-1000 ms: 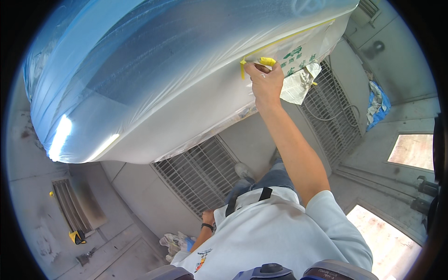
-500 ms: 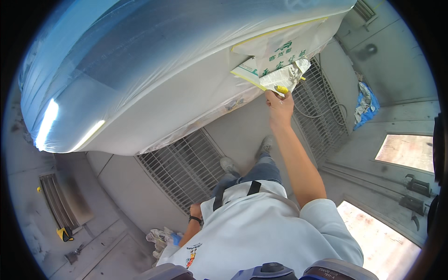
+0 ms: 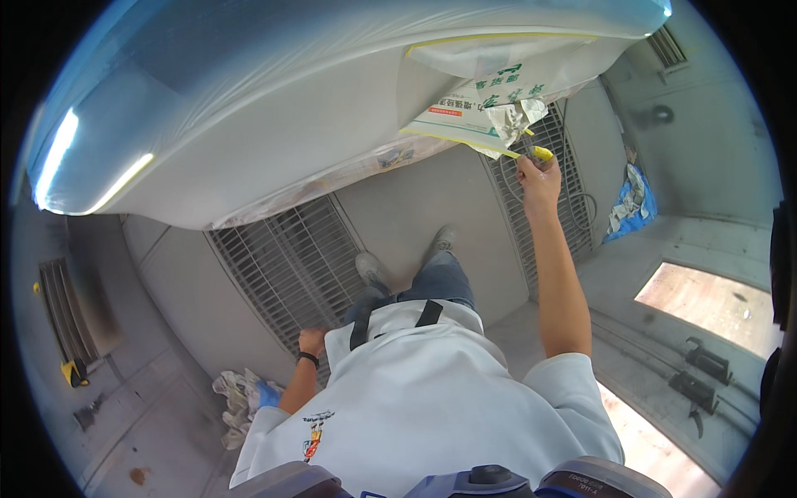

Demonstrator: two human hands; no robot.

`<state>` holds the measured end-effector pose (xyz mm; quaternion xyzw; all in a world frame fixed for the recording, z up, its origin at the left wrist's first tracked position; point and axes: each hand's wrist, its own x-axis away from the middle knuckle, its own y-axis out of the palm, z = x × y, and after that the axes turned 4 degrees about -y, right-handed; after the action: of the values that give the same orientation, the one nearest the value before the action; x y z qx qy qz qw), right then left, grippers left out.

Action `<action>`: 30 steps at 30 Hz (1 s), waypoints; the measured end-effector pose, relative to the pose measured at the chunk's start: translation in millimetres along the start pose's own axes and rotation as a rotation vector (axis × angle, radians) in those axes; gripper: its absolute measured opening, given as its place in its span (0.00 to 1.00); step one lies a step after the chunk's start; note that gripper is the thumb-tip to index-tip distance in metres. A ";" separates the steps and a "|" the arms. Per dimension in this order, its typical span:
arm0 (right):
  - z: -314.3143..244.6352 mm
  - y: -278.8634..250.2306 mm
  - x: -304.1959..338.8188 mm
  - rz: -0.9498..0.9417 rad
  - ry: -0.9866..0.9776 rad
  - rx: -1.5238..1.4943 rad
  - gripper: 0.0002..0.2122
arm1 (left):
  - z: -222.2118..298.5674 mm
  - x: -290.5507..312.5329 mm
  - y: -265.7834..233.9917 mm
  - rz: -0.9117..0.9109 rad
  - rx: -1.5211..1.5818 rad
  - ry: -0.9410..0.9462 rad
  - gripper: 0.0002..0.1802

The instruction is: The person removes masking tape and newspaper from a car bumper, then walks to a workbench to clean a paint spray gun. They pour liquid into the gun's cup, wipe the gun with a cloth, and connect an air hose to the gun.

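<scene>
Fingers clamped on the yellow tape edging a printed masking sheet, a person's right hand holds its near edge out from a film-draped vehicle body, far and right of center. The left hand hangs curled near a floor grate; whether it grips anything cannot be told.

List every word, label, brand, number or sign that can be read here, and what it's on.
Wording is not transcribed here.
Printed paper near the right hand: green and black characters, partly readable, and an orange-red label.
White shirt: dark lettering, too small to read.
Dark-faced device at lower edge: small pale characters.
</scene>
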<state>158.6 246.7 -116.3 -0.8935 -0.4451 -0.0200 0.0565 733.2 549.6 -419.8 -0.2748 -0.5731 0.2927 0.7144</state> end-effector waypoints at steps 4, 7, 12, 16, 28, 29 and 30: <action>4.4 -31.6 -33.0 -0.077 -0.041 0.168 0.16 | 19.7 0.7 23.9 0.003 0.075 -0.103 0.16; 8.3 -49.0 -58.2 -0.127 -0.074 0.300 0.15 | 40.9 0.4 40.1 -0.013 0.109 -0.246 0.17; 16.1 -54.7 -105.5 -0.274 -0.221 0.440 0.13 | 92.4 -8.1 52.2 -0.037 0.207 -0.353 0.23; 30.1 -49.0 -146.1 -0.393 -0.273 0.444 0.17 | 182.4 -27.6 24.9 0.155 0.859 -0.829 0.15; 55.6 -54.7 -222.4 -0.801 -0.369 0.534 0.20 | 440.1 -170.1 -263.0 1.079 0.950 -0.253 0.28; 51.4 -51.9 -222.9 -0.784 -0.377 0.614 0.19 | 445.4 -178.6 -281.6 1.144 0.950 -0.204 0.30; 46.7 -50.1 -222.1 -0.795 -0.366 0.559 0.16 | 449.1 -186.1 -296.3 1.130 0.952 -0.208 0.30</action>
<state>-16.0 106.0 -177.5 -0.5949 -0.7411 0.2363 0.2025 291.8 237.9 -240.2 -0.1593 -0.2206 0.8564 0.4388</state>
